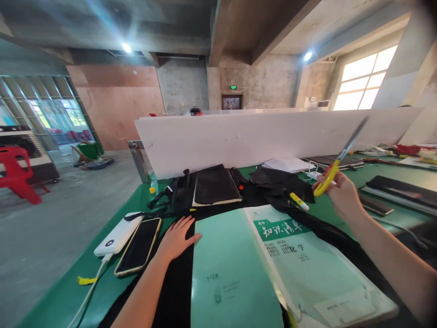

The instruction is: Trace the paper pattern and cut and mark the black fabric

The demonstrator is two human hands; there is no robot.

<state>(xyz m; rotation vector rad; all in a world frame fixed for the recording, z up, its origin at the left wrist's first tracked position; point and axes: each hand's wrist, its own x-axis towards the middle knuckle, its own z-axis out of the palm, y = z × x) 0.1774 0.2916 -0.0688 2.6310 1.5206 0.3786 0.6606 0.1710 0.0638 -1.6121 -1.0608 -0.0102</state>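
My right hand is raised above the table, fingers closed in the yellow handles of a pair of scissors whose blades point up and to the right. My left hand lies flat, fingers spread, on black fabric beside an open green book. A smartphone lies just left of that hand. A small glue stick rests on black cloth beyond the book.
A white power bank with a cable lies by the phone. A dark notebook and a black bag sit before a white partition board. Flat dark items lie on the green table at right. Far left stands a red chair.
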